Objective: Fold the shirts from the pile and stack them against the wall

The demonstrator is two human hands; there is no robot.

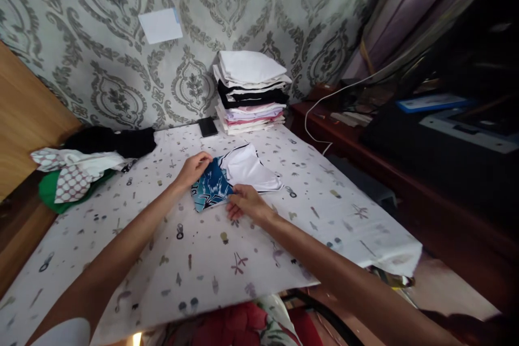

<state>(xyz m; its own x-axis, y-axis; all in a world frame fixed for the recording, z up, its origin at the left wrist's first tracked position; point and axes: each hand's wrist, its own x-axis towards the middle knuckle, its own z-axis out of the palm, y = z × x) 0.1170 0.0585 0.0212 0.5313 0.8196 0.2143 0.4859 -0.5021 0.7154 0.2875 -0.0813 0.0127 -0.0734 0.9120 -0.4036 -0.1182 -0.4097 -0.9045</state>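
A partly folded garment (pixel 213 186) lies on the table in front of me, with a blue printed part on the left and a white part with dark trim on the right. My left hand (pixel 195 168) pinches the upper edge of the blue part between thumb and fingers. At the lower right of that part, my right hand (pixel 245 201) grips the edge where blue meets white. Its thumb is on top and its other fingers are curled below. The cloth rests on the table, and its exact kind cannot be made out.
Behind the garment stands a tall stack of folded clothes (pixel 251 92) against the patterned wall. A black flat object (pixel 208 127) lies beside it. Loose clothes (pixel 87 167) are heaped at the left. A white cable (pixel 310 113) hangs by the dark red furniture (pixel 352 146) on the right.
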